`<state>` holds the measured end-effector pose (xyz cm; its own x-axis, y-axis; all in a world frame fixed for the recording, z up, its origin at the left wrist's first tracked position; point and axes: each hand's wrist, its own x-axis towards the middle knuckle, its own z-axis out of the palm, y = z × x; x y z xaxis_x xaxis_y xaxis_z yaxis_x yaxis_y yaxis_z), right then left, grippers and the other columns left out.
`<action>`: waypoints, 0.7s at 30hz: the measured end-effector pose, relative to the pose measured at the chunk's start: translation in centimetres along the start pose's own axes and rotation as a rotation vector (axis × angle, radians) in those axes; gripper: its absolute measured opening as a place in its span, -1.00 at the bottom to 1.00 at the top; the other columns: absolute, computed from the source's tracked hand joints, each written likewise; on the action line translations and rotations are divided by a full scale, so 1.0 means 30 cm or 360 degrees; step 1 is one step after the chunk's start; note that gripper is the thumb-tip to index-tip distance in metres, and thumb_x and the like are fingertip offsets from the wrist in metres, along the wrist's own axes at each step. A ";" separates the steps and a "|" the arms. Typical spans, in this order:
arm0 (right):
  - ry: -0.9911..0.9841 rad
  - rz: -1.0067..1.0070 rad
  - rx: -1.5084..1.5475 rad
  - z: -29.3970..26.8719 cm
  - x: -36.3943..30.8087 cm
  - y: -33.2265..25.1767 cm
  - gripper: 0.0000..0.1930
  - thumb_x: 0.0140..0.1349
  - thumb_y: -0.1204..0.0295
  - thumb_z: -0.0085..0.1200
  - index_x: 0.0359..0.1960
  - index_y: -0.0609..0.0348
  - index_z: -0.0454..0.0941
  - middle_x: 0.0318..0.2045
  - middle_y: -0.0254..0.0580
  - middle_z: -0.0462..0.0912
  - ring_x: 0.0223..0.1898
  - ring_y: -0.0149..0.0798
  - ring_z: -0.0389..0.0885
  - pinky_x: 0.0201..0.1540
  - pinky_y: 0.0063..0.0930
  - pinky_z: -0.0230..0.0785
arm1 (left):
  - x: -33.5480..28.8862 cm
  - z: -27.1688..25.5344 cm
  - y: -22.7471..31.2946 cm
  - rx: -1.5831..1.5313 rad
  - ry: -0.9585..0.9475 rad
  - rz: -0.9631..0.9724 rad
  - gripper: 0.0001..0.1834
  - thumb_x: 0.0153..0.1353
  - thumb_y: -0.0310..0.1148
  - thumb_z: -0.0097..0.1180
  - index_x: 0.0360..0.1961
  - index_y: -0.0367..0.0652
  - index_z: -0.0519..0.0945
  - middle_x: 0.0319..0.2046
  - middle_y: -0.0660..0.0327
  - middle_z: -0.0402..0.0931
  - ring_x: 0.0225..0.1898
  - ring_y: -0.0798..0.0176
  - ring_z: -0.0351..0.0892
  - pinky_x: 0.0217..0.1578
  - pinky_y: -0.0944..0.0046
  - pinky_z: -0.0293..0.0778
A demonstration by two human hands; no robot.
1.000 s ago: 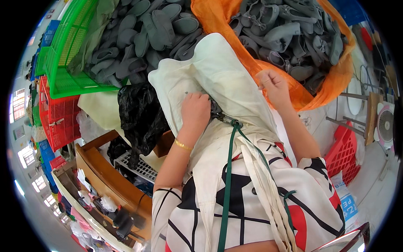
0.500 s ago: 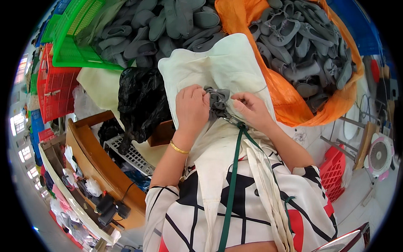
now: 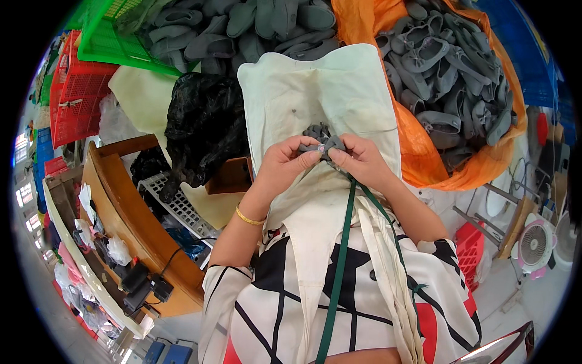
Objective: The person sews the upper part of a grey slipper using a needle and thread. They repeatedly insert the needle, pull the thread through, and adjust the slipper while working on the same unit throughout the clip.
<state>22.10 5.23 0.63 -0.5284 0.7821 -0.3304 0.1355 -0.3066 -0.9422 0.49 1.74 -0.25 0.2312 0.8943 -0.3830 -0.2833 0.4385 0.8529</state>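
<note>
Grey bow-like fabric piece sits in closed pinches of left hand and right hand, apparently under adjustment, the next move likely calling for even tension.

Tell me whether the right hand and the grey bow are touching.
Touching. The head view shows the right hand pinching the grey bow at its right end, without a gap.

Head-worn fisheye — wide, from above, facing down, near the wearer's cloth-covered lap
</note>
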 end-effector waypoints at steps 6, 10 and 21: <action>0.0074 -0.0106 -0.0139 0.021 0.009 0.021 -0.79 0.32 0.37 0.15 -0.20 0.30 0.59 -0.39 -0.33 0.52 -0.38 -0.43 0.39 -0.28 -0.53 0.30 | -0.014 -0.009 0.011 0.0615 -0.0104 -0.0150 -0.83 0.27 -0.37 0.27 -0.24 -0.28 0.67 -0.54 0.45 0.46 -0.48 0.60 0.29 -0.47 0.50 0.26; -0.0029 -0.0049 -0.0211 0.022 0.017 0.003 -0.82 0.32 0.39 0.15 -0.20 0.29 0.60 -0.41 -0.34 0.54 -0.38 -0.46 0.41 -0.30 -0.54 0.31 | -0.013 -0.016 0.004 0.0501 -0.0139 -0.0244 -0.81 0.27 -0.37 0.26 -0.22 -0.29 0.66 -0.57 0.45 0.44 -0.51 0.60 0.29 -0.49 0.49 0.27; 0.0422 -0.0005 0.0362 -0.051 0.039 0.023 -0.89 0.34 0.47 0.11 -0.20 0.23 0.63 -0.38 -0.43 0.57 -0.35 -0.56 0.46 -0.25 -0.65 0.34 | -0.035 -0.023 0.036 0.1223 0.0084 0.0437 -0.80 0.13 -0.44 0.34 -0.20 -0.19 0.69 -0.42 0.19 0.59 -0.43 0.25 0.51 -0.37 0.34 0.43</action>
<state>22.86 6.78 -0.48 -0.2883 0.8878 -0.3588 -0.0720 -0.3937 -0.9164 -0.70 1.34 0.82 0.1966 0.9725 -0.1251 0.3982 0.0374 0.9165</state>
